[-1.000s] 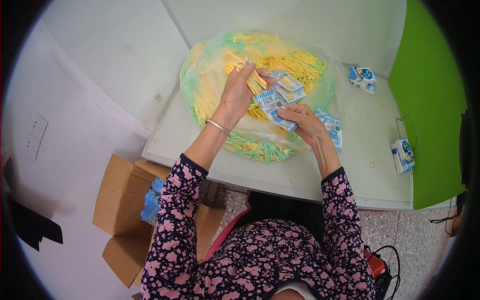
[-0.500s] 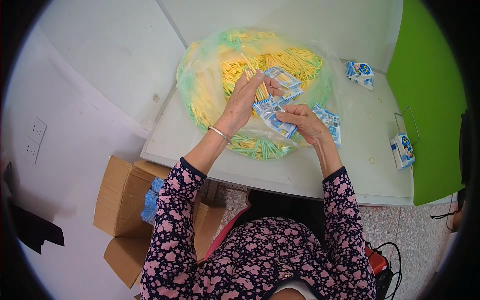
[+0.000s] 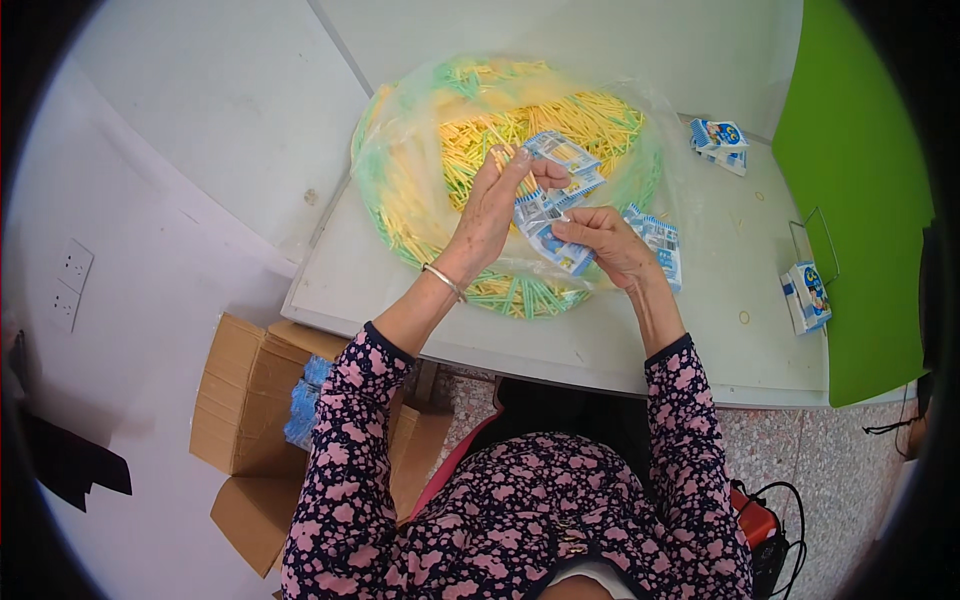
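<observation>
My left hand is closed around a small bundle of thin yellow sticks. Their lower ends meet the top of a small blue-and-white packet; how far they reach inside is hard to see. My right hand pinches that packet between thumb and fingers. Both hands are over a large clear plastic bag lying open, full of loose yellow and green sticks. A few more packets rest on the sticks just beyond my hands. Beside my right wrist lie other packets.
The bag sits on a white table with a green panel on its right. Packets lie at the far right, others by a wire stand. A cardboard box with blue wrapping stands below left.
The sticks in my left hand have sunk lower toward the packet, and fewer of their tips rise above my fingers. My right hand has stayed almost still.
</observation>
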The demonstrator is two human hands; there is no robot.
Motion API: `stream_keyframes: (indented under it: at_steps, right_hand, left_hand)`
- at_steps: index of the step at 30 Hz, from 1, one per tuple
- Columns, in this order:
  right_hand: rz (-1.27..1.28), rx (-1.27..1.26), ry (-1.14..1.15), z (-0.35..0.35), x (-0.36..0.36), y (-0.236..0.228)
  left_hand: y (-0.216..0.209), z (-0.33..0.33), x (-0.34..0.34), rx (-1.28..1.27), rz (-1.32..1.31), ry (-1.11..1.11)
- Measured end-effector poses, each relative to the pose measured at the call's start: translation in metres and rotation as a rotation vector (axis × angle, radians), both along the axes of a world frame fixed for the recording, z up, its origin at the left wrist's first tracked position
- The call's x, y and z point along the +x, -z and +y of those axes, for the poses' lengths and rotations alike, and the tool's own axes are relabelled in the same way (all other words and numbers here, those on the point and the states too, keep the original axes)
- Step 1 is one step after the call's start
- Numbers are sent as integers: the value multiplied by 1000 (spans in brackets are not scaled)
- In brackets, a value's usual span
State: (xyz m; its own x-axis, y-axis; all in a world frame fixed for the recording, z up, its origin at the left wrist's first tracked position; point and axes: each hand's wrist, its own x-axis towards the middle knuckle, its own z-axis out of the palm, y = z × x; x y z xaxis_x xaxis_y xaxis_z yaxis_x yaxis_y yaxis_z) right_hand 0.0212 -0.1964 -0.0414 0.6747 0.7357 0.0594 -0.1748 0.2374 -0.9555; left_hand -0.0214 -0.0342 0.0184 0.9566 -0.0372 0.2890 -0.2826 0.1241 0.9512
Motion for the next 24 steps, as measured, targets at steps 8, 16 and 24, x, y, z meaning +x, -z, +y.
stream_keyframes:
  at_steps: [8,16,24]
  right_hand:
    - [47,109,131,11,3,2]
    - [-68,53,222,34,10,-1]
    - [-90,42,230,42,19,6]
  left_hand:
    - [8,7,3,-59,51,-9]
    - [8,47,14,165,56,-89]
    - [6,65,22,408,-101,-179]
